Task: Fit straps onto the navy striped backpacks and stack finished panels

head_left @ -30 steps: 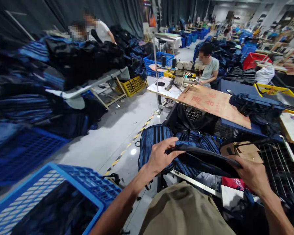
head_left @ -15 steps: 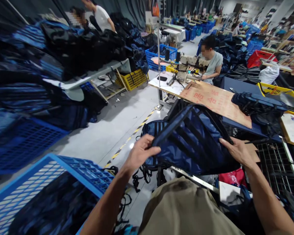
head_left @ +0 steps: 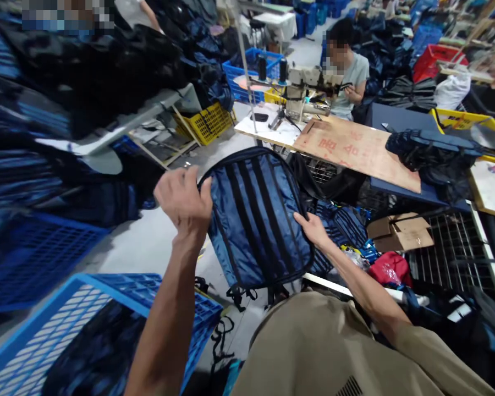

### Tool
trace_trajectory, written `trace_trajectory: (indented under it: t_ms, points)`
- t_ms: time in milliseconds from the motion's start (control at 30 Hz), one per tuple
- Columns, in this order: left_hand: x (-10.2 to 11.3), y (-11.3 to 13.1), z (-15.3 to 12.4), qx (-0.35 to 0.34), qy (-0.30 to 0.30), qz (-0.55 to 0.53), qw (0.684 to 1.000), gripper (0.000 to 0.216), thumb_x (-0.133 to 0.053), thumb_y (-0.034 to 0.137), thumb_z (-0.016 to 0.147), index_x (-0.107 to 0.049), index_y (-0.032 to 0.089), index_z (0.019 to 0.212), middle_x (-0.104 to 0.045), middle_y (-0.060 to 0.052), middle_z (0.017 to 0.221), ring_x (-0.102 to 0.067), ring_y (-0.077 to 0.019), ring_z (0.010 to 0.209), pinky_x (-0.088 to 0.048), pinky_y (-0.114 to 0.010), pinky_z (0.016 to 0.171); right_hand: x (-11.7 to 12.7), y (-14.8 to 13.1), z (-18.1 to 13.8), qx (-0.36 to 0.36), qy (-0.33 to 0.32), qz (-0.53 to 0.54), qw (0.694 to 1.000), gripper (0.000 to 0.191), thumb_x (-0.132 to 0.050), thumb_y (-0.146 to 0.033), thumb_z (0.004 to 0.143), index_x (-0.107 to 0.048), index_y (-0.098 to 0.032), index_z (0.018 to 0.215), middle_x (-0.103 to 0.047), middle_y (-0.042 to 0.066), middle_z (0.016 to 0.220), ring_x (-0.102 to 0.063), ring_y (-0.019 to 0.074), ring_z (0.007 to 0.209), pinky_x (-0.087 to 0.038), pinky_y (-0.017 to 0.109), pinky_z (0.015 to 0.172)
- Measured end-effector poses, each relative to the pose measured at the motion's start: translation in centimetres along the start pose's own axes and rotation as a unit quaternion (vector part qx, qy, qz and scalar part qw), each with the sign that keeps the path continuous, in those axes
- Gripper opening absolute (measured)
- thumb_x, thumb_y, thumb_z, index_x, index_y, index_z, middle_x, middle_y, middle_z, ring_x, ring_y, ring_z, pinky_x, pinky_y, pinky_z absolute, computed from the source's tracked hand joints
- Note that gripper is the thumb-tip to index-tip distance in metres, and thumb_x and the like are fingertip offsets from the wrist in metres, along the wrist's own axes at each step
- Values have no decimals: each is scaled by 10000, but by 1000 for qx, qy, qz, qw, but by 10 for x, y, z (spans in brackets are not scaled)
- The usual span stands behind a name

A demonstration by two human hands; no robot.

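The left hand (head_left: 184, 201) is closed on the upper left edge of a blue backpack (head_left: 258, 220), its fingers blurred and their tips hard to see; the right hand (head_left: 315, 230) grips the right edge, some fingers hidden behind it. The bag is held up before the khaki shirt (head_left: 313, 341), its back out of sight. A blue crate (head_left: 111, 295), cut off at lower left, holds dark contents (head_left: 94, 346) too murky to identify.

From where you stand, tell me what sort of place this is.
Probably a bag-sewing workshop: a sewing machine stands ahead, dark fabric goods lie heaped at left, and a striped blue bag is held in front.
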State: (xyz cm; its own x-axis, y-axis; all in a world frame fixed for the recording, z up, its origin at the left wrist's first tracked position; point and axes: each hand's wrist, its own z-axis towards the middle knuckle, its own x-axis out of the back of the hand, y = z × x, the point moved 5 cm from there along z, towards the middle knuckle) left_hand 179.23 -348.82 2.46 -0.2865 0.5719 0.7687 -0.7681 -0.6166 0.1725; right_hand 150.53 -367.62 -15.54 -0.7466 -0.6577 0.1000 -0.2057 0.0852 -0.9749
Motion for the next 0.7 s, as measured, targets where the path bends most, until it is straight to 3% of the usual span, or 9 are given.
trace_trajectory:
  t_ms: [67, 133, 233, 333, 400, 500, 600, 700]
  points:
    - [-40, 13, -32, -12, -69, -22, 997, 552, -523, 485, 1121, -668, 91, 1480, -691, -217, 1396, -565, -356, 1342, -454, -579, 1165, -14, 46, 21, -39, -3, -4, 999, 491, -715, -643, 957, -789, -185, 1120, -815, 50, 1060, -715, 245, 1018, -585, 346, 915]
    - [-93, 28, -87, -26, -189, -53, 980, 517, -485, 410, 1125, -670, 88, 1485, -712, -235, 1383, -619, -353, 1316, -498, -553, 1150, -10, 92, 35, -88, 20, -17, 996, 387, -796, -519, 916, -767, -229, 1170, -809, 27, 1090, -719, 219, 1040, -579, 344, 983]
    - [-163, 48, -194, -73, -352, -46, 932, 594, -470, 422, 1114, -592, 110, 1604, -576, -280, 1640, -448, -430, 1590, -390, -683, 1269, 24, 155, 35, -173, 79, -19, 982, 292, -790, -428, 920, -730, -238, 1134, -783, 0, 970, -716, 176, 888, -598, 317, 908]
    - [-206, 49, -283, -51, -449, -15, 892, 658, -486, 466, 1094, -559, 109, 1643, -515, -307, 1695, -381, -493, 1639, -344, -788, 1261, 72, 207, 15, -273, 113, 0, 955, 210, -727, -408, 979, -690, -202, 959, -705, -28, 737, -648, 133, 664, -568, 240, 696]
    - [-219, 47, -315, -45, -456, -6, 889, 675, -464, 474, 1100, -536, 101, 1659, -522, -315, 1687, -365, -497, 1651, -312, -801, 1272, 100, 238, -3, -337, 132, 21, 932, 218, -728, -362, 1002, -666, -182, 897, -671, -29, 667, -613, 114, 604, -519, 203, 613]
    - [-234, 45, -332, -48, -430, 3, 902, 674, -409, 479, 1129, -501, 102, 1680, -499, -313, 1704, -305, -483, 1684, -258, -796, 1300, 121, 285, -24, -421, 156, 65, 891, 204, -727, -327, 1051, -675, -156, 953, -692, -18, 746, -637, 111, 637, -543, 217, 621]
    - [-252, 42, -339, -36, -416, 15, 908, 667, -406, 485, 1142, -493, 109, 1686, -472, -305, 1726, -226, -479, 1715, -229, -798, 1317, 110, 341, -26, -489, 163, 121, 848, 214, -715, -361, 1088, -704, -148, 1083, -724, 4, 925, -680, 122, 732, -610, 270, 690]
    - [-270, 36, -353, -16, -404, 27, 914, 669, -448, 481, 1137, -486, 105, 1690, -453, -307, 1736, -135, -471, 1738, -196, -792, 1337, 77, 405, -7, -519, 162, 186, 819, 242, -708, -383, 1098, -713, -149, 1160, -733, 26, 1015, -693, 129, 787, -626, 277, 706]
